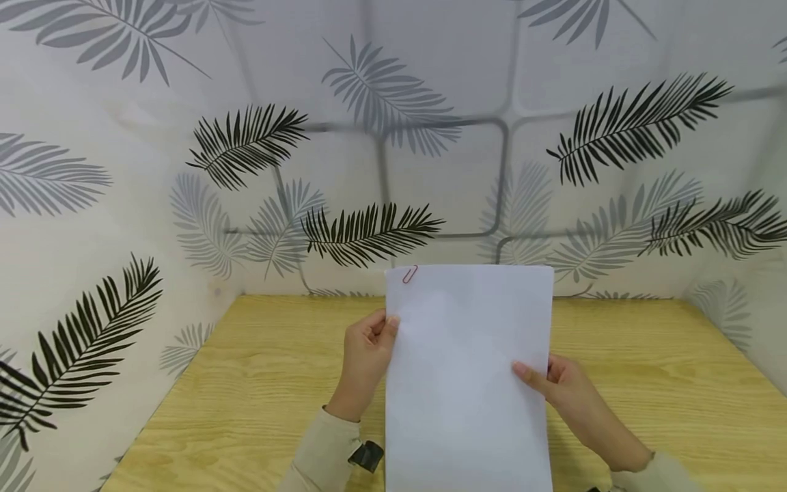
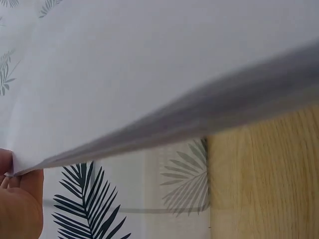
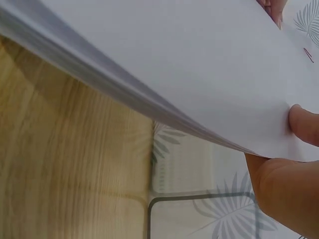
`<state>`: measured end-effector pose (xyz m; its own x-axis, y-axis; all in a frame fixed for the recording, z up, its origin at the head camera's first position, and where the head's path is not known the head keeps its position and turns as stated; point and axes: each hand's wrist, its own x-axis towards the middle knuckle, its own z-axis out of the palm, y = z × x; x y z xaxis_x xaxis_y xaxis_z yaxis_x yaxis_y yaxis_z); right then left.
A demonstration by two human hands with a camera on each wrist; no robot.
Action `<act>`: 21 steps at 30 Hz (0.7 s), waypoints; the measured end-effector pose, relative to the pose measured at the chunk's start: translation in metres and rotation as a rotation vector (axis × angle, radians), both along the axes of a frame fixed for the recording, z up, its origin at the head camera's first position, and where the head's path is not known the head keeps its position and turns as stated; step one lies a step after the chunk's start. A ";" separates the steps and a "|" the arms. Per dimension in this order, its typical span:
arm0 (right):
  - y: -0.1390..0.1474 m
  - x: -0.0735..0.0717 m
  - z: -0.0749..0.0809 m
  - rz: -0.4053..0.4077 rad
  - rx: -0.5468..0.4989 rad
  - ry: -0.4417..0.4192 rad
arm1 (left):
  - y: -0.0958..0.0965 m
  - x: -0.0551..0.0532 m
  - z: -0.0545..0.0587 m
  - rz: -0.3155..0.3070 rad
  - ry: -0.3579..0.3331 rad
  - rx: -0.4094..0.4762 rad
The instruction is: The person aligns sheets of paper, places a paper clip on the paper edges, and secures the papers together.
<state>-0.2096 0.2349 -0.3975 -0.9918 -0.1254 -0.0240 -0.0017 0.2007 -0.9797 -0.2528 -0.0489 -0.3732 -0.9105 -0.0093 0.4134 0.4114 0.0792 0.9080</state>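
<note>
A stack of white paper [image 1: 467,383] is held up over the table, its blank face towards me. Near its upper left corner sits a red paper clip [image 1: 410,275] on the top edge. My left hand [image 1: 367,355] pinches the left edge, thumb in front and fingers behind. On the right edge, somewhat lower, my right hand [image 1: 568,396] grips the stack with its thumb flat on the front sheet. Several layered sheets [image 3: 124,89] show along the edge in the right wrist view. The fingers behind the paper are mostly hidden.
A wood-grain table [image 1: 277,376] spreads under and around the paper. Behind it and at the sides hangs a pale cloth [image 1: 430,171] with a leaf pattern. A black strap [image 1: 367,456] shows at the left sleeve's cuff.
</note>
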 end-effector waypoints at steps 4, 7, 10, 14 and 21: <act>-0.006 0.005 -0.003 -0.042 -0.034 0.031 | 0.001 0.000 0.002 0.009 0.003 0.023; -0.011 0.008 -0.003 -0.086 -0.055 0.079 | 0.003 0.000 0.004 0.011 0.010 0.021; -0.014 0.009 0.001 -0.134 -0.036 0.091 | 0.004 0.001 0.006 -0.003 0.010 0.008; -0.017 0.009 0.007 -0.176 -0.004 0.090 | 0.005 0.004 0.008 -0.048 0.021 -0.049; -0.018 0.006 0.021 -0.202 0.017 0.113 | 0.007 0.009 0.003 -0.101 0.024 -0.126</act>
